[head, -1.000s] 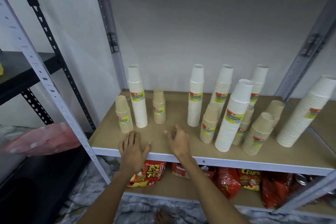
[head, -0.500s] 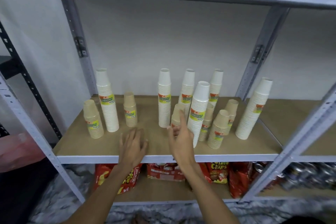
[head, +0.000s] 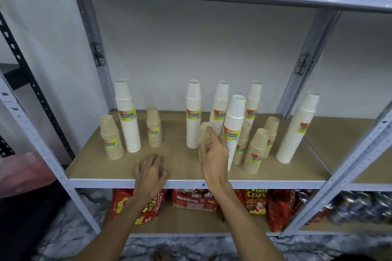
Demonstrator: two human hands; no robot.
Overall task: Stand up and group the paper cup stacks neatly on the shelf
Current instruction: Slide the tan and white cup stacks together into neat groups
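A short brown cup stack stands mid-way along the wooden shelf board. A tall white cup stack crowds it just to the right, and another white stack stands just behind it to the left. Their yellow-green labels read "DISPOSABLE TABLEWARE". Below it, a red bag reads "Potato Chips".

The right hand covers the brown stack's front, thumb at its left side, index finger up against the top cup; whether it grips cannot be told. To its left, the left hand rests palm down on the board's edge, fingers loosely bent, holding nothing.
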